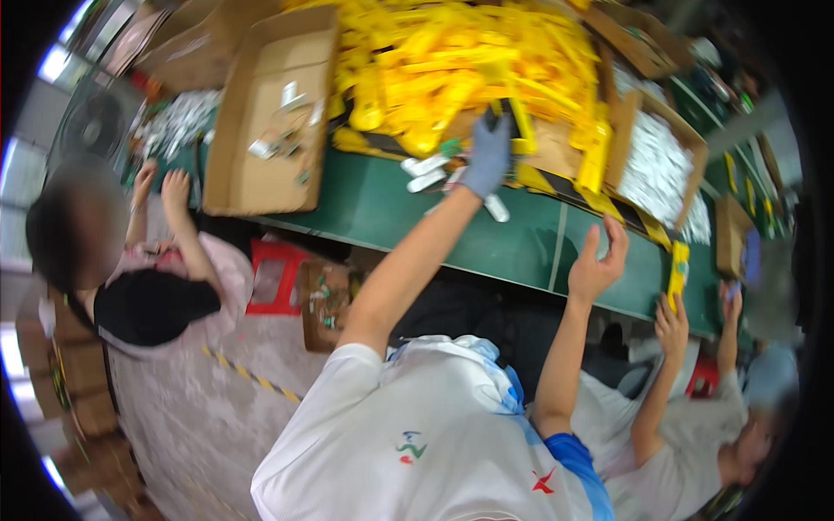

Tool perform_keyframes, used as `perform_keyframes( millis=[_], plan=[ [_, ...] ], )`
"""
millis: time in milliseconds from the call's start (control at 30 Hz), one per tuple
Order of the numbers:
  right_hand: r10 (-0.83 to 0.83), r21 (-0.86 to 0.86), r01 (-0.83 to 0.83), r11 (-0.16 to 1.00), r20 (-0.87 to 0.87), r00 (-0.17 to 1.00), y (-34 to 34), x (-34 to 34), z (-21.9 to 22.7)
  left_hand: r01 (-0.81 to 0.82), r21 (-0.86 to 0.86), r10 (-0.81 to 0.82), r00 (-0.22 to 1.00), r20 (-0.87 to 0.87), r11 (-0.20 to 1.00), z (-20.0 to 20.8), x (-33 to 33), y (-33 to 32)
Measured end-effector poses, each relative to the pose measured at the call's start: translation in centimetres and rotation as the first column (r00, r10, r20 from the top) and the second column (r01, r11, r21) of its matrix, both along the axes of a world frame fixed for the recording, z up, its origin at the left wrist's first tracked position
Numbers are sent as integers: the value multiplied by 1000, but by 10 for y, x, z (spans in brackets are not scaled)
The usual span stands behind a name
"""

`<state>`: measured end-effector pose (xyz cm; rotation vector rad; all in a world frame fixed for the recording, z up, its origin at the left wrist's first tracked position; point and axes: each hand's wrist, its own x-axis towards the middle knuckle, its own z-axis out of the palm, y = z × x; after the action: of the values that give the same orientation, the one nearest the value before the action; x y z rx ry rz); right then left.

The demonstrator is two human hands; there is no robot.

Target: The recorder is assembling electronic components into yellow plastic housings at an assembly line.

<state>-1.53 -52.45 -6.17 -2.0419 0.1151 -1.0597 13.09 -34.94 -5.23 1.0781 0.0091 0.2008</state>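
Two hands reach over the green table [486, 243], and the yellow heap [460, 69] of plastic parts at its far side is the landmark for the rest. The left hand [488, 154], in a grey-blue glove, is up against the near edge of the heap, its fingers closed round a yellow and black part [514, 117] there. The right hand [598, 260] is bare and well short of the heap, hovering over the table's near edge with thumb and fingers curled loosely apart, holding nothing. A few small white pieces [426, 172] lie on the table just in front of the heap, beside the gloved hand. Left of the heap stands an open cardboard box [261, 165]; right of it, another box holds white parts [656, 165].
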Motion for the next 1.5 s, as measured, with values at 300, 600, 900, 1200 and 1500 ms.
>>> perform_keyframes(
  millis=[300,600,900,1200,1500],
  plan=[
    [288,452,-164,877,-220,932,6,-14,-41,-403,794,-94,865,493,455,-52,-226,160],
    [312,364,-173,915,-366,877,24,3,-34,-42,440,298,794,-530,897,-168,-215,330],
    [345,311,-234,921,-371,862,17,-26,-22,-174,967,496,866,59,188,-196,-167,316],
    [-116,-44,108,993,-375,920,13,27,17,793,526,-824,499,-270,308,26,-186,93],
    [-342,-199,285,938,-385,857,-27,49,8,-507,859,41,859,510,-75,32,11,70]
  ],
)
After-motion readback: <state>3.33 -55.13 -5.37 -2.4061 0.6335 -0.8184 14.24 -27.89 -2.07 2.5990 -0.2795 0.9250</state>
